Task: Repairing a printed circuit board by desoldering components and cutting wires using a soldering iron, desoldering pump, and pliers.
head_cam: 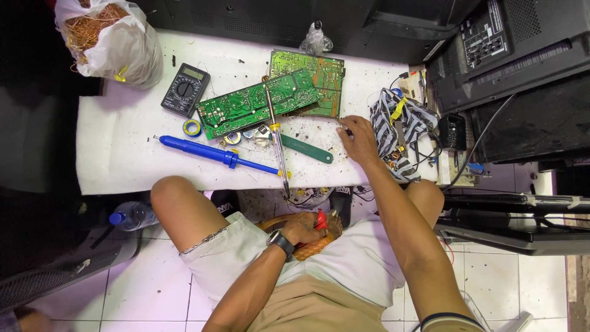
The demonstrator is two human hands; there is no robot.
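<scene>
My left hand (305, 226) was closed on a red-handled small tool (321, 219) over a round woven basket (310, 247) in my lap. My right hand (358, 140) lay on the white littered worktable (123, 147), fingertips pinching a small dark part (348, 131); whether it was fully gripped I could not tell. Green circuit boards (258, 101) and a yellow-collared soldering iron (276, 138) lay just beside. A good pick, I judged, meant a light, steady pinch clear of the iron.

White tiled floor (123, 289), low white table (117, 160), dark television casings (522, 67)
</scene>
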